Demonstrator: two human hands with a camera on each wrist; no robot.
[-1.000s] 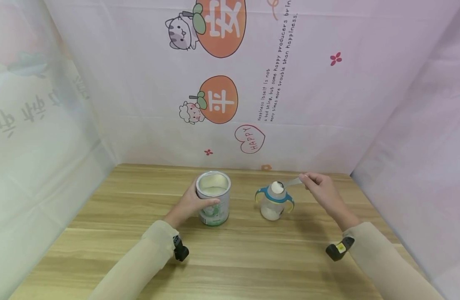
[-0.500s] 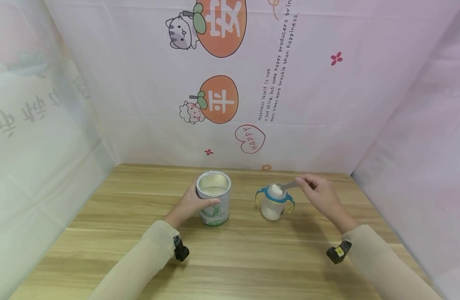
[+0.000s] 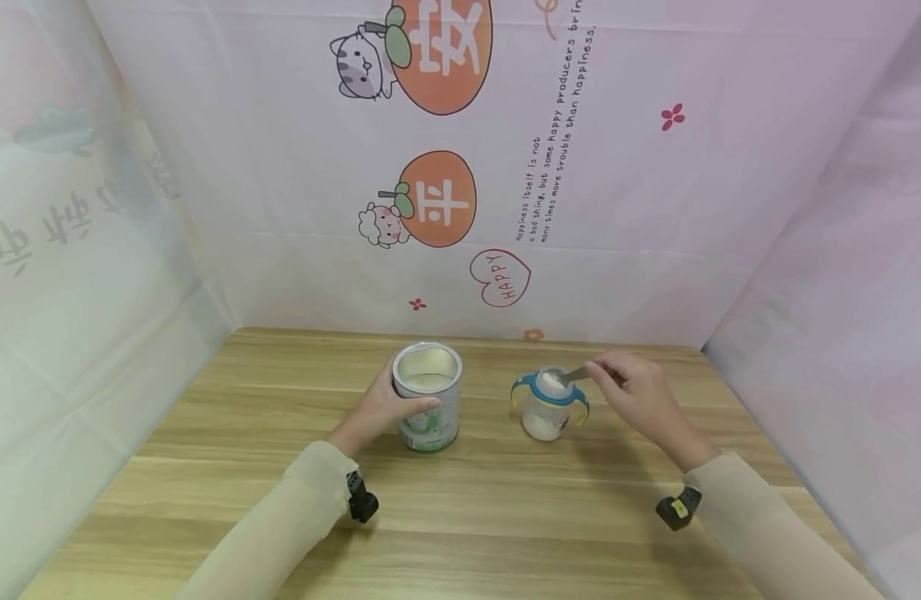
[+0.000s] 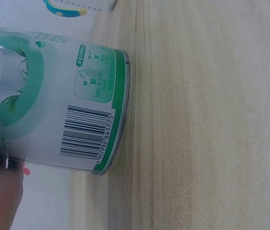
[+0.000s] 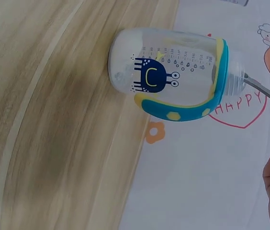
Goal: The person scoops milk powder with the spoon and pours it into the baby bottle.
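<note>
My left hand point(image 3: 385, 406) grips the side of an uncapped milk powder tin point(image 3: 428, 417), thumb across its front; pale powder shows inside. The left wrist view shows the tin's barcode side point(image 4: 87, 129) and green bottom band against the table. My right hand point(image 3: 636, 400) pinches the handle of a metal spoon point(image 3: 576, 374), whose bowl dips into the mouth of a baby bottle point(image 3: 541, 421). That bottle stands upright, with a blue and yellow two-handled collar. White powder point(image 5: 126, 48) lies at its bottom in the right wrist view, and more white shows at its mouth.
The wood-grain table point(image 3: 460, 525) carries the tin on the left and the bottle to its right. A printed cloth point(image 3: 618, 208) rises behind the table's far edge, with cloth walls on both sides.
The right hand has lowered and tilted the spoon, bringing it further into the bottle's mouth. The white heap on the spoon has shrunk and sunk into the neck. The left hand and tin stay put.
</note>
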